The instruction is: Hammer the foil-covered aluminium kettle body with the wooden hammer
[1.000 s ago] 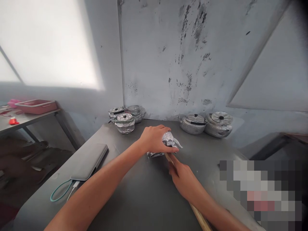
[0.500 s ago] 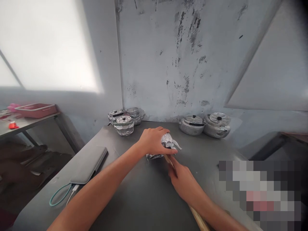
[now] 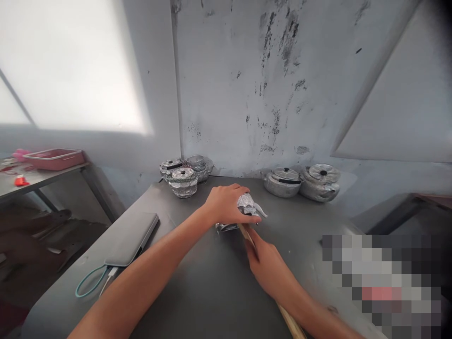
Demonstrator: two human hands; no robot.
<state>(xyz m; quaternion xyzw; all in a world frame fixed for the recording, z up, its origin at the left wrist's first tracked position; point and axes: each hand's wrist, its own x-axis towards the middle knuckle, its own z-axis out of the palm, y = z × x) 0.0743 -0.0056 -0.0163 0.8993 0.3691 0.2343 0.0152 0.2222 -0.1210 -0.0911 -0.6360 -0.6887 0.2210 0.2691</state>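
My left hand point(image 3: 229, 202) is closed over a small silvery foil-covered object point(image 3: 246, 203), with thumb and fingers on either side of it. A pale curved piece point(image 3: 261, 210) sticks out on its right. Below my palm a lower silvery part point(image 3: 226, 228) shows near the table; most of the object is hidden. My right hand point(image 3: 266, 261) is wrapped round a long wooden stick point(image 3: 291, 322). The stick's far end meets the underside of the silvery object, and its near end runs beneath my right forearm. Whether the two are joined I cannot tell.
Several silvery lidded pots stand along the wall, a cluster with a front pot point(image 3: 182, 182) at left and a wide pot point(image 3: 282, 181) at right. A grey power bank point(image 3: 133, 239) with a cable lies left on the dark table point(image 3: 212, 292). A pink basket point(image 3: 54, 160) sits on another table.
The view has shifted very slightly. Both hands keep the same hold on the silvery object and the stick.
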